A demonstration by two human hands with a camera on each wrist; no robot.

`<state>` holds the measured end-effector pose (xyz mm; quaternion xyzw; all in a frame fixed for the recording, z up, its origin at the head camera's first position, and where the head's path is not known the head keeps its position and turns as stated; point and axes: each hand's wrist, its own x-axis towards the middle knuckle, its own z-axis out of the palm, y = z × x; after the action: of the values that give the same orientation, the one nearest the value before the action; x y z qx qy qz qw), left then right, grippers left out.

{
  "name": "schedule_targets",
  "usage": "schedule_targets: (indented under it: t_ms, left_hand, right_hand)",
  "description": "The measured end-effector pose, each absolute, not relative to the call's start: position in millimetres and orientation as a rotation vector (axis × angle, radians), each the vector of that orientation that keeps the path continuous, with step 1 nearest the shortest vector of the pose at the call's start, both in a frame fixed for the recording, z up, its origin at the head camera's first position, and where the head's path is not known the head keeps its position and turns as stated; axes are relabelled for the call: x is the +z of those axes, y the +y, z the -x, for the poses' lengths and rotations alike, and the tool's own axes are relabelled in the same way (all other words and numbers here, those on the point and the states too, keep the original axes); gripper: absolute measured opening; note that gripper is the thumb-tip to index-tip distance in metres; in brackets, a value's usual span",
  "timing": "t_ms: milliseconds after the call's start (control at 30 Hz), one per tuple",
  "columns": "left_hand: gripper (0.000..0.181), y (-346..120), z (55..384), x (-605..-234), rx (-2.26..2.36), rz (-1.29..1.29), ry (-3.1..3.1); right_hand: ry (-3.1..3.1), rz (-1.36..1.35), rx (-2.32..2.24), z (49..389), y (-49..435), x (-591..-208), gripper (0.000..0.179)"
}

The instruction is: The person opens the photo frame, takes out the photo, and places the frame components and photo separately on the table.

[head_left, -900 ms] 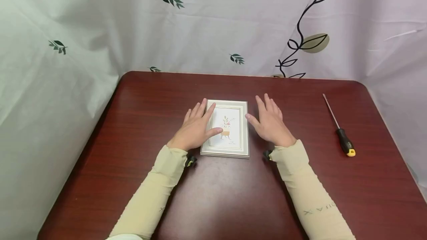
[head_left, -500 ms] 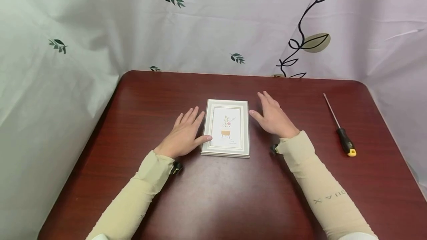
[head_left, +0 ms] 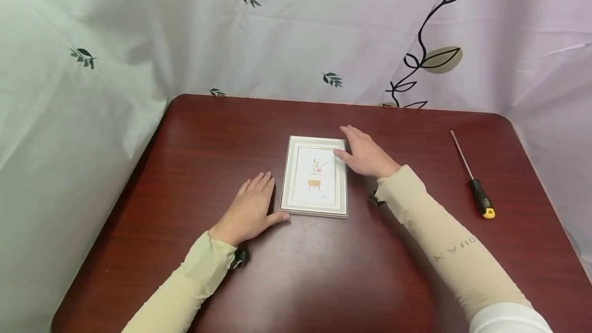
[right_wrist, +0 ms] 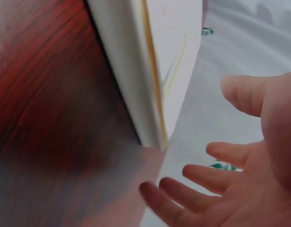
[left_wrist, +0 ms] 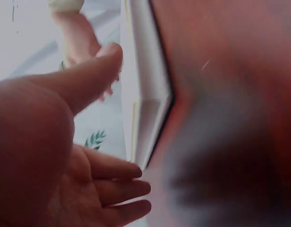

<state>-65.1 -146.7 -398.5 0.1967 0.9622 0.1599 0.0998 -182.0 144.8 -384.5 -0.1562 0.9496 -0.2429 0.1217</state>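
A white picture frame (head_left: 314,176) with a potted-plant print lies flat on the dark red table. To its left is my left hand (head_left: 247,209), fingers extended and the thumb near the frame's lower left corner. At the upper right corner hovers my right hand (head_left: 367,153), its thumb over the frame's right border in the head view. The right wrist view shows the frame's side (right_wrist: 131,75) apart from the spread fingers (right_wrist: 202,175). In the left wrist view the frame's edge (left_wrist: 150,61) stands beside the thumb, and neither hand grips it.
A screwdriver (head_left: 478,189) with a black and yellow handle lies on the right of the table (head_left: 324,276). Behind the table's far edge hangs a white curtain (head_left: 287,30) with leaf prints.
My left hand has drawn back from over the frame, left and toward the near side. The right hand first moved slightly right, then in over the frame's upper right corner. The frame stays put.
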Motion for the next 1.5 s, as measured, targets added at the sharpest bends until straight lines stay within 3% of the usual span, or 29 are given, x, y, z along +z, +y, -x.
schedule_targets:
  t_ms: [267,1200,1500]
  left_hand:
    - [0.095,-142.7,55.3,-411.1,0.489,-0.571,2.908]
    - [0.048,-128.4,58.5,-416.3,0.528,-0.588,3.059]
    - [0.042,-125.4,59.8,-414.2,0.551,-0.588,3.07]
  right_hand:
    - [2.803,0.42,-0.658,189.9,137.9,-387.1,0.065]
    - [2.785,0.556,-0.549,189.5,127.0,-393.9,0.057]
    - [2.813,0.494,-0.579,189.7,125.3,-397.1,0.056]
